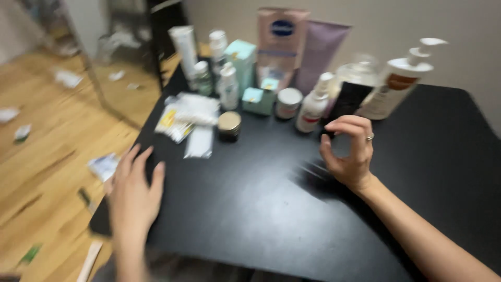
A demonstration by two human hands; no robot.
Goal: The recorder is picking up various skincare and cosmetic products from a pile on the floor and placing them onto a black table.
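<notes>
Paper scraps (68,78) are lying on the wooden floor (47,172) left of the left hand (133,196); a pump bottle (396,86) is standing beyond the right hand (350,151), with teal boxes (241,60) farther left.

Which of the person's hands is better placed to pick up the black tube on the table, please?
Probably the right hand: its curled fingers hover just before the black tube. The left hand lies flat at the black table edge, far away.

Black table (271,209), bottles (313,109), jars (229,125), boxes (258,100), sachets (190,112)
</notes>
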